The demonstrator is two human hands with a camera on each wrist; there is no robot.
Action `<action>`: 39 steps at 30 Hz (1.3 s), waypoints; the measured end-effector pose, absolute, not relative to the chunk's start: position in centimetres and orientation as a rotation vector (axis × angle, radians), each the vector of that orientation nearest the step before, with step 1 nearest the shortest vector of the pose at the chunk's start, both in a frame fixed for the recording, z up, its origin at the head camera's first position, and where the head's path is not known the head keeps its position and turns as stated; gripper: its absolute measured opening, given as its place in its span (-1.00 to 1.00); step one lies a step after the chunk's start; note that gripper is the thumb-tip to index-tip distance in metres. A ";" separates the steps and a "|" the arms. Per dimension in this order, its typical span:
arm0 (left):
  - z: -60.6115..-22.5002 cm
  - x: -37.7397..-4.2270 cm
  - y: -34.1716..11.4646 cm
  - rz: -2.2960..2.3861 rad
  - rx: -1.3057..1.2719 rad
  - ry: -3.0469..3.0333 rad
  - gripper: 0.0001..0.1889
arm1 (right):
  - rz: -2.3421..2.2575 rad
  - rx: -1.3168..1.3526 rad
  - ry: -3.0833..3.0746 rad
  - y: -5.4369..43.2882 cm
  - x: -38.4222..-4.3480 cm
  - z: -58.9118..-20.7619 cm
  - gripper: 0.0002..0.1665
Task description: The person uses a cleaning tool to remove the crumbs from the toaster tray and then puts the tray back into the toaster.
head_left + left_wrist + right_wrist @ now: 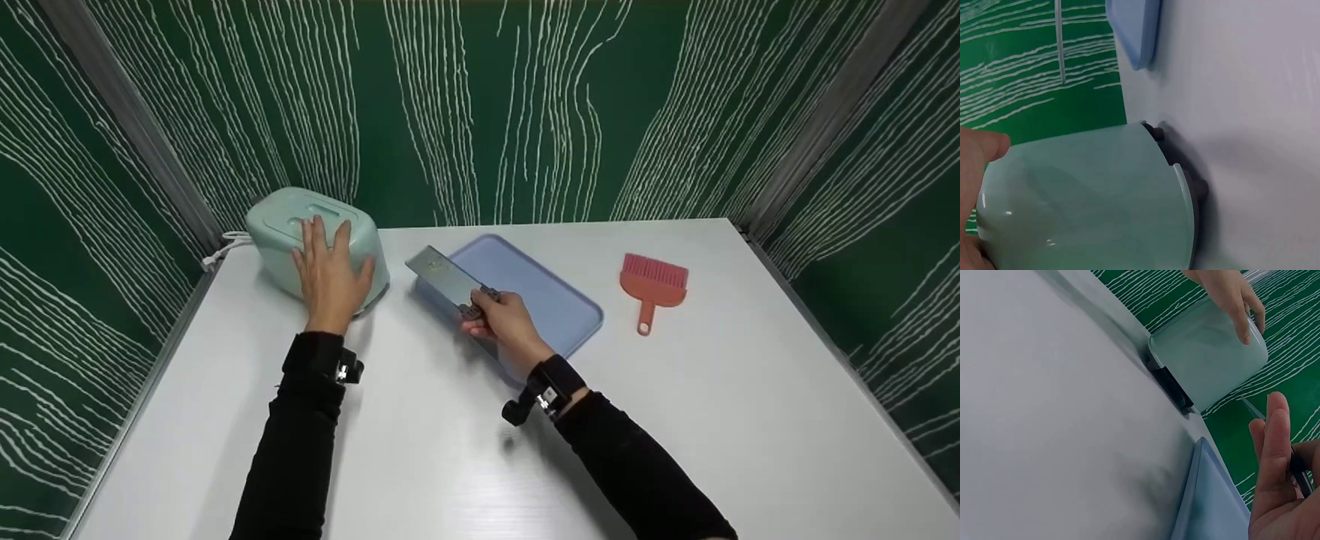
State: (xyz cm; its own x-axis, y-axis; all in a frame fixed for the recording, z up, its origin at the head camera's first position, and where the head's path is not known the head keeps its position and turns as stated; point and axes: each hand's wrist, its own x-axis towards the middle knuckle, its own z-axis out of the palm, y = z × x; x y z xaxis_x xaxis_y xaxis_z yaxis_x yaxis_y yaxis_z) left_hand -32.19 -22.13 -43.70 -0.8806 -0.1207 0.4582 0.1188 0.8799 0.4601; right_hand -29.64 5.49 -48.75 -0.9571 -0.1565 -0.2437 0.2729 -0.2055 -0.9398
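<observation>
A mint-green toaster with a covered top stands at the back left of the table. My left hand rests on it, fingers spread over the top and thumb along the near side. In the right wrist view those fingers bend over the toaster's upper edge. My right hand grips the dark end of a flat metal crumb tray, thumb on top. Small yellowish crumbs lie on its far part. The crumb tray is held over the left side of a blue serving tray; its metal plate is mostly hidden in the right wrist view.
To the right of the blue tray lies a small red hand brush, bristles pointing away. A white cord sits behind the toaster at the left edge. Green patterned walls enclose the white table at the back and sides.
</observation>
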 end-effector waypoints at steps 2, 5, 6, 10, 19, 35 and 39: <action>-43.7 -31.9 -21.8 -0.709 -0.010 -2.532 -0.32 | -2.249 0.141 1.776 5.5 -29.7 -48.7 -0.64; -43.9 -31.4 -21.2 -0.757 -0.030 -2.483 -0.37 | -2.274 0.154 1.761 5.5 -29.9 -48.7 -0.63; -44.0 -31.2 -21.0 -0.768 -0.039 -2.466 -0.39 | -2.282 0.159 1.757 5.5 -29.9 -48.7 -0.63; -44.7 -30.5 -20.1 -0.794 -0.094 -2.390 -0.49 | -2.299 0.171 1.753 5.4 -29.8 -48.6 -0.61; -45.6 -29.8 -17.6 -0.874 -0.151 -2.307 -0.68 | -2.336 0.161 1.740 5.8 -29.7 -48.3 -0.60; -47.4 -29.8 -12.3 -1.907 0.116 -2.453 -0.49 | -2.423 0.152 1.761 5.9 -29.5 -48.0 -0.62; -47.5 -29.6 -10.6 -2.038 0.119 -2.433 -0.45 | -2.438 0.179 1.763 5.8 -29.6 -48.0 -0.63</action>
